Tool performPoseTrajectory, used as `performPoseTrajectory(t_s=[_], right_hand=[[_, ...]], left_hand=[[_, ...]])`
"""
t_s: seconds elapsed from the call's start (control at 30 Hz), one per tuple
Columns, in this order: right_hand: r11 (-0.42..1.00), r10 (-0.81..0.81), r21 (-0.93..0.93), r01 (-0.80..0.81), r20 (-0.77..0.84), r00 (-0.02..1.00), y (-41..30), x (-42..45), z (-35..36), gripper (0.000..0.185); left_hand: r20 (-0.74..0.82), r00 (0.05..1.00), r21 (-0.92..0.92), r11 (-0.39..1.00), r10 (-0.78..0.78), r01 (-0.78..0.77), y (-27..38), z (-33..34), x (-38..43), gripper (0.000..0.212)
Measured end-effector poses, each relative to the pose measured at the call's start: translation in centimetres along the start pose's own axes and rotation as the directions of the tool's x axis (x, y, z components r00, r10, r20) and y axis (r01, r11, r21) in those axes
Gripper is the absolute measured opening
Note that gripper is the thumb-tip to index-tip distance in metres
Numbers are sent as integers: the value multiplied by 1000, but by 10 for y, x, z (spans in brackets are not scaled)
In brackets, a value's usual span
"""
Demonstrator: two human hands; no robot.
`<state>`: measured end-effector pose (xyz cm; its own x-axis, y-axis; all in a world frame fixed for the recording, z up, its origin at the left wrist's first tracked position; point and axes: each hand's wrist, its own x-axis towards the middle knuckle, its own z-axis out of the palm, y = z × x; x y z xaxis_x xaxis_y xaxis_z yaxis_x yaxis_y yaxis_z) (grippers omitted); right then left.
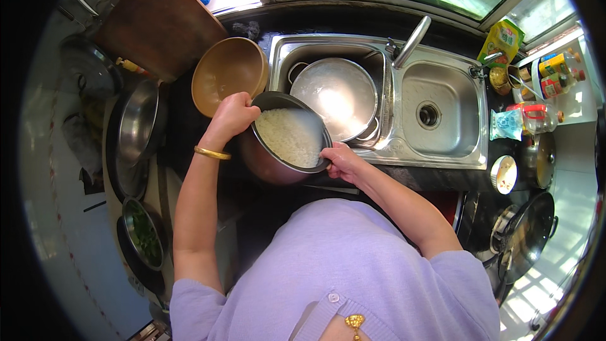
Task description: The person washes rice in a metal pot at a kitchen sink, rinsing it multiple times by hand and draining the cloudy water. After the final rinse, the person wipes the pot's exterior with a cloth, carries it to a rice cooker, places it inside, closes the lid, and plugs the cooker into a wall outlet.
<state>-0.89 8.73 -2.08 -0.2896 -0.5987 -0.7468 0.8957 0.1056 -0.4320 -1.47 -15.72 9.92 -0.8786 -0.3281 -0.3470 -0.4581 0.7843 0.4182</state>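
Observation:
Between my two hands is a dark inner pot of a rice cooker [265,158], tilted, its mouth turned up toward me. White rice [291,135] lies inside, with cloudy whitish water pooled at the far right side. My left hand [234,116] grips the rim at the upper left; a gold bangle circles that wrist. On the lower right rim, my right hand [343,162] pinches the edge. Just beyond the pot, the left sink basin [326,49] holds a large metal pot with a shiny round top [334,90]. A tan bowl [227,66] stands tilted close to my left hand.
A faucet [413,40] rises between the basins; the right basin [440,104] has a drain. A wooden board [161,19] leans at the back left. Metal bowls [137,121] and a bowl of green leaves [144,234] sit left. Bottles [539,116], a small white bowl [504,174] and a wok [530,241] stand right.

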Motion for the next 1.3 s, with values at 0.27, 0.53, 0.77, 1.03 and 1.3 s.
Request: performPoseTrajectory(t_s=[0.27,0.53,0.77,1.03,1.3], right_hand=[[996,-62,-63,58,-57,996,2,8,11,3],[411,-673,-835,365,-8,739,-76,-43,-1,38],[429,-568,-851,304,8,823,-116,-88,-15,39],[772,-622,-448,450,-392,677,-162,-10,-130,27],[842,-539,-283,459,-491,685,-246,70,-161,25]], left_hand=[[-21,1000,55,998,19,-18,-13,-1,0,18],[276,948,-838,443,-159,319,-54,59,-20,20],[696,715,-650,360,-73,669,-26,116,-28,3],[578,799,-644,508,-167,572,31,85,-12,8],[552,827,-647,568,-112,508,76,85,24,13]])
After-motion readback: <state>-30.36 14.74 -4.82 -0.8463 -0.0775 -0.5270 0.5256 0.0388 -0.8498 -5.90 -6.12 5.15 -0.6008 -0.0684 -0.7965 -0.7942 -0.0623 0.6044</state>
